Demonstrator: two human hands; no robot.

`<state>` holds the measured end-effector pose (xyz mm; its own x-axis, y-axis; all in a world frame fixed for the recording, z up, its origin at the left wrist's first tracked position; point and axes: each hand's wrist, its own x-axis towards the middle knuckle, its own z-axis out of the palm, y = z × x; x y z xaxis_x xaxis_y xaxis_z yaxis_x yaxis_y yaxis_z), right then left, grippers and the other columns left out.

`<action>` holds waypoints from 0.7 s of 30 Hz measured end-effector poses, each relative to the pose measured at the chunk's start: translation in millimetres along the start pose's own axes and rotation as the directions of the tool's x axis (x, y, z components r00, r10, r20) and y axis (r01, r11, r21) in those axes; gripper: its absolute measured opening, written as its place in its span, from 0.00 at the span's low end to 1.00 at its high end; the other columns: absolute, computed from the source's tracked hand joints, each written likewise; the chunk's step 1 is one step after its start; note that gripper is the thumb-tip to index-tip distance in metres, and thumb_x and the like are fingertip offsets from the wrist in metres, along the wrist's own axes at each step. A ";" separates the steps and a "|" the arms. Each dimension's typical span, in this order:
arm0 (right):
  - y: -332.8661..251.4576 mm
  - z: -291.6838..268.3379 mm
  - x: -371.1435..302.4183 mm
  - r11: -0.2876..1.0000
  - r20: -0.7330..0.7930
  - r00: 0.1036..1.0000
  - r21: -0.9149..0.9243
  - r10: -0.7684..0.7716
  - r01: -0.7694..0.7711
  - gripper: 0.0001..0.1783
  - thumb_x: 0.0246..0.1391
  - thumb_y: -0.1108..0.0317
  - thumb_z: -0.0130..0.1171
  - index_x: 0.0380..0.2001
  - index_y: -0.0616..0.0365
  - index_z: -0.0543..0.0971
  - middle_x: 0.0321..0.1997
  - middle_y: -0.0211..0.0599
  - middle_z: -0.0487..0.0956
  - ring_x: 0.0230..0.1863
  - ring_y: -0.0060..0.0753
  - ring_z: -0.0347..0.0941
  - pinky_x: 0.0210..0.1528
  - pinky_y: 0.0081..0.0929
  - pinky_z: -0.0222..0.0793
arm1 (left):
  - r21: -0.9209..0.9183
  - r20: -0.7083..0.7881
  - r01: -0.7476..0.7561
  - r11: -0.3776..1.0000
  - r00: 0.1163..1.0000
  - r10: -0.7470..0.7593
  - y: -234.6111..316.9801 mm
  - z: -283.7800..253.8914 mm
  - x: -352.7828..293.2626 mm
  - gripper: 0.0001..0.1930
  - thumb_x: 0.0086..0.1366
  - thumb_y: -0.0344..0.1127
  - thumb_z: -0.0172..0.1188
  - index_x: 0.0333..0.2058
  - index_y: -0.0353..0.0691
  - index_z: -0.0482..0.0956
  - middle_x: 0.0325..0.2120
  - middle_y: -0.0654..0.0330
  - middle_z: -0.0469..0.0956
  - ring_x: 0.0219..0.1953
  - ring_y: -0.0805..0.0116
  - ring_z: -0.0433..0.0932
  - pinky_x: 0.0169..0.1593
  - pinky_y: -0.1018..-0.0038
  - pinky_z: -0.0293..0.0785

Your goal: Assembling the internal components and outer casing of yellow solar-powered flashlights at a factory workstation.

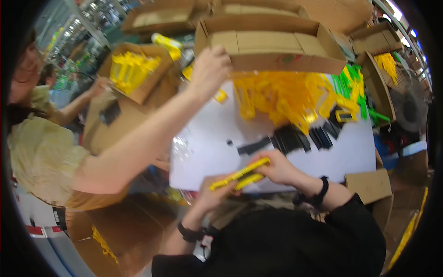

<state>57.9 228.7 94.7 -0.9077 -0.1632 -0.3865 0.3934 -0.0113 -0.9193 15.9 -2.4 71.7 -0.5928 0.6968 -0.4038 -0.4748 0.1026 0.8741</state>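
Note:
A long yellow plastic part (242,173) with a dark strip along its middle is held across my body, above the near edge of the white table (203,157). My left hand (213,190) is closed round its lower left end. At the upper right end, my right hand (277,167) grips it with fingers pressed together. Just beyond my right hand lies a row of black flat pieces (288,139). Farther back is a heap of yellow plastic parts (281,99), blurred. What my thumbs do on the part is too smeared to make out.
A co-worker's arm (157,124) crosses from the left, its hand at a shallow cardboard box (286,62) above the heap. Green parts (353,87) lie at the back right. Another carton (150,90) of yellow pieces stands on the left. A carton flap (369,185) rises at right.

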 end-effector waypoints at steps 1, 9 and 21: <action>1.1 3.6 -7.1 1.000 -0.028 0.999 -0.002 -0.025 0.025 0.09 0.57 0.78 0.54 0.41 0.68 0.76 0.39 0.43 0.78 0.40 0.35 0.79 0.38 0.30 0.82 | 0.011 -0.011 0.004 1.000 1.000 -0.004 1.9 2.5 -5.5 0.18 0.66 0.30 0.56 0.53 0.30 0.73 0.38 0.54 0.79 0.36 0.71 0.79 0.41 0.77 0.78; -11.3 -7.5 -15.1 0.993 0.123 0.990 0.101 -0.072 0.060 0.13 0.59 0.76 0.51 0.48 0.67 0.73 0.43 0.42 0.77 0.43 0.31 0.77 0.45 0.27 0.80 | -0.156 0.012 0.062 0.986 0.998 -0.061 25.7 -2.3 -12.0 0.17 0.65 0.29 0.55 0.50 0.25 0.72 0.37 0.47 0.79 0.35 0.63 0.82 0.39 0.74 0.80; -32.4 -6.5 -23.3 0.999 0.094 0.996 0.036 -0.001 -0.002 0.17 0.58 0.79 0.44 0.52 0.65 0.65 0.40 0.44 0.76 0.33 0.32 0.79 0.38 0.26 0.80 | -0.283 -0.086 0.016 0.959 0.995 -0.042 19.7 -1.1 -16.7 0.19 0.63 0.27 0.54 0.52 0.30 0.68 0.41 0.46 0.77 0.39 0.57 0.81 0.42 0.68 0.81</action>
<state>65.3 239.3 133.0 -0.8906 -0.2550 -0.3767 0.4005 -0.0468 -0.9151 15.7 -12.9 95.4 -0.6263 0.6278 -0.4622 -0.6488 -0.0911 0.7555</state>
